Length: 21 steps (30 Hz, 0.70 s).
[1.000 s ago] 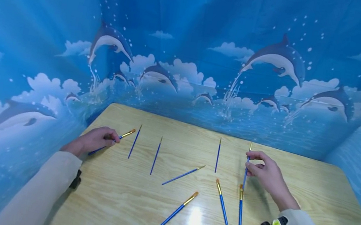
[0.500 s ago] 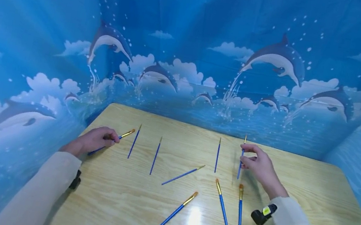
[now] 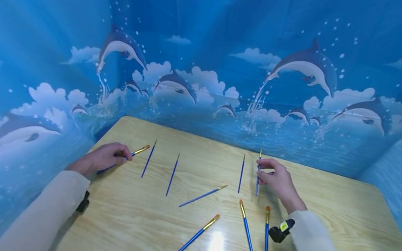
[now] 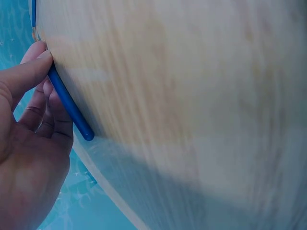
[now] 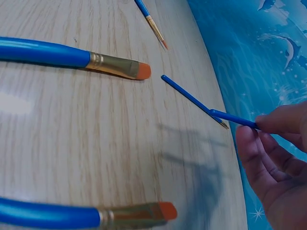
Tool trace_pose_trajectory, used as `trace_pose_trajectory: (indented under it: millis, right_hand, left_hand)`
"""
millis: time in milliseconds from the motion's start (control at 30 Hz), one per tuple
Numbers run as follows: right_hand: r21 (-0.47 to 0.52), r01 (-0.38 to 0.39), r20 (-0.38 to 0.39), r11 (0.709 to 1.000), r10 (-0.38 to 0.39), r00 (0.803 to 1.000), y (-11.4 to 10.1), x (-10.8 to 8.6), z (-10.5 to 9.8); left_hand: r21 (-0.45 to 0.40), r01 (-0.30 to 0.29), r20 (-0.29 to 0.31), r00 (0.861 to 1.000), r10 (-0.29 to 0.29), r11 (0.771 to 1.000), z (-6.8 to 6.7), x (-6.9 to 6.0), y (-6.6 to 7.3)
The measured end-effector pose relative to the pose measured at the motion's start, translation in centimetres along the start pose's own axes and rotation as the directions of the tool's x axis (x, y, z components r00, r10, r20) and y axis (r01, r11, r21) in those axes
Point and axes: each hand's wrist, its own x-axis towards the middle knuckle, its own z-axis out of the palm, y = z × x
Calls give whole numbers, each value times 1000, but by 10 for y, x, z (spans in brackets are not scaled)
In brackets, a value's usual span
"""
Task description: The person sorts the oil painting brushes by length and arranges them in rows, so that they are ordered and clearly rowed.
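At the table's left side the left hand (image 3: pixel 111 156) pinches a blue flat brush (image 3: pixel 140 150) between thumb and fingers; in the left wrist view its blue handle (image 4: pixel 71 106) slants down from the fingertips of that hand (image 4: pixel 36 124). Toward the back right, the right hand (image 3: pixel 278 180) pinches a thin blue brush (image 3: pixel 256 186), tip pointing to the back. Just left of it lies another thin brush (image 3: pixel 241 176). From the right wrist, the held handle (image 5: pixel 232 118) overlaps the lying brush (image 5: pixel 187 96) in view; the hand (image 5: pixel 280 163) grips its far part.
Thin brushes (image 3: pixel 148 160), (image 3: pixel 172 176) and a slanted one (image 3: pixel 203 196) lie across the middle of the wooden table (image 3: pixel 121 227). Nearer the front are larger flat brushes (image 3: pixel 188 244), (image 3: pixel 248 238), (image 3: pixel 266 245). A dolphin-print curtain (image 3: pixel 212 57) surrounds the table's back and sides.
The right hand has moved left with its thin brush, from behind the rightmost flat brush to beside the lying thin one. The left hand has stayed in place.
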Motion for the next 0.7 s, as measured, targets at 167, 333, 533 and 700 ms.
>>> trace_pose_trajectory:
  millis: [167,333,533,700]
  right_hand:
    - [-22,6,-9,1000,-6,1000,0,7,9]
    - [-44,-1,-15,999,1,1000,1,12,17]
    - [-44,-34,-22,998,33,999,2,20,25]
    - [-47,-65,-22,997,64,998,6,24,31]
  left_hand:
    - [-4,15,-6,1000,-15,1000,0,2,-4]
    - [-12,3,0,1000,-3,1000,0,1,-2]
    - [-14,-8,7,1000,8,1000,0,0,-1]
    - [-22,-14,12,1000,14,1000,-1,-1,1]
